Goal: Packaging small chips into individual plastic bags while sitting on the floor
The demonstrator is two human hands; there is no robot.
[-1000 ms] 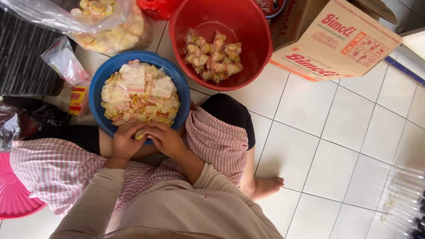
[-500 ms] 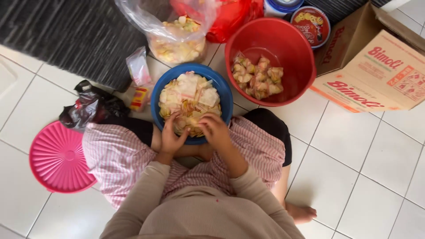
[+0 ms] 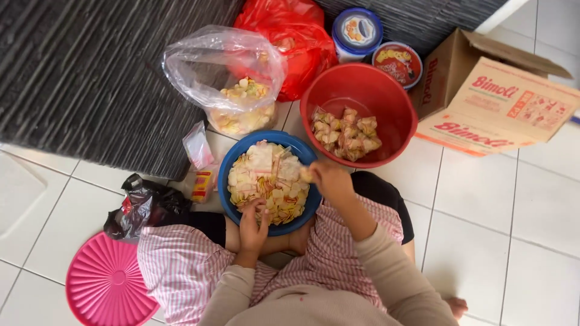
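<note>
White floor tiles [image 3: 483, 205]; seated person's left hand [image 3: 252, 226] digs in the blue bowl [image 3: 229, 199] of crackers [image 3: 266, 181], right hand [image 3: 326, 178] pinching a small bag [image 3: 307, 174] that might slip and spill.

pink lid [image 3: 109, 284] cut by bottom edge, right hand [image 3: 329, 180] contents unclear

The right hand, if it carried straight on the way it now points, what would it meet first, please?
The right hand holds a small piece at the blue bowl's far rim, pointing up-left. Going on, it would probably meet the heaped chips first, though its height above them is unclear.
</note>
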